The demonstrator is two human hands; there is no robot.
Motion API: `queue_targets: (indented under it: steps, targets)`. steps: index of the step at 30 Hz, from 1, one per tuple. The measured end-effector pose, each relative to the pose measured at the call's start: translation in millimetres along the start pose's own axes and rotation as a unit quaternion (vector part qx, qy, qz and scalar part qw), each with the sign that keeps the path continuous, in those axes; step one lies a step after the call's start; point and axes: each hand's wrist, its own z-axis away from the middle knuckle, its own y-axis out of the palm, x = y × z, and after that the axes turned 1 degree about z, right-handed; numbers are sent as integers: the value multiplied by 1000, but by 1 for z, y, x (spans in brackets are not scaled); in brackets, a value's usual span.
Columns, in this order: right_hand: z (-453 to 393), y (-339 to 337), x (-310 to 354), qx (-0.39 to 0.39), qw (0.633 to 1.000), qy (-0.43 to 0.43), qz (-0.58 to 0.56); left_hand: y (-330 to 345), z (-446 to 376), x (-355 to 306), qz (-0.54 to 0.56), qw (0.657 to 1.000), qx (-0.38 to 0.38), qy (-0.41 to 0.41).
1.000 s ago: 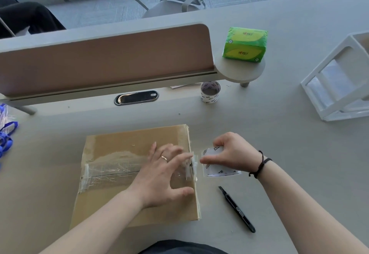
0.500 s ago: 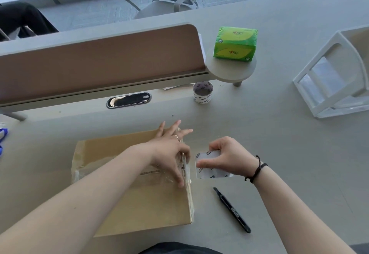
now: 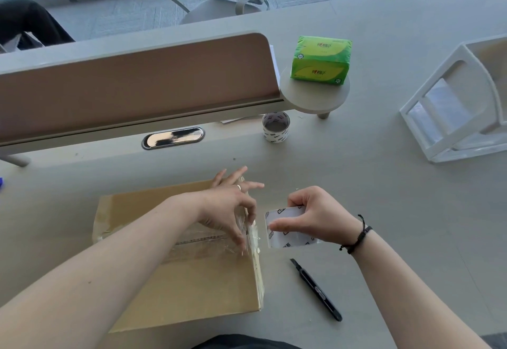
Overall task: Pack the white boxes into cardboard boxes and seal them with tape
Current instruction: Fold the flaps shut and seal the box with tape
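Cardboard box [image 3: 192, 280] lies shut on the near-left desk, clear tape across its top.
Your left hand [image 3: 230, 206], fingers spread, presses the tape at the box's right edge; your right hand [image 3: 318, 219] grips the tape roll [image 3: 285, 228] just beside it.

one cardboard box [image 3: 192, 280], two tape rolls [image 3: 285, 229], one knife [image 3: 317, 289]

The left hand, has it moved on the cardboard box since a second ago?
Yes. The left hand has slid from lying flat on top of the cardboard box to the box's right edge, fingers now pressing the clear tape down there.
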Motion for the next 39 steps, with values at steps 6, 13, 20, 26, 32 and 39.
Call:
queue_targets:
  steps: [6, 13, 20, 26, 32, 39]
  targets:
    - [-8, 4, -28, 23, 996, 61, -68, -4, -1, 3, 44, 999, 2, 3]
    - [-22, 20, -45, 47, 990, 106, -77, -1, -5, 4, 38, 999, 6, -5]
    - [-32, 38, -46, 43, 990, 103, -82, 5, -4, 1, 15, 1000, -14, 6]
    - [-34, 41, -45, 35, 992, 93, -78, 16, 2, -8, -1, 999, -48, 4]
    - [-36, 38, -46, 24, 993, 101, -52, 28, 4, -18, 11, 993, -114, -14]
    - [-38, 43, -44, 38, 993, 86, -73, 42, 2, -22, 31, 986, -162, -27]
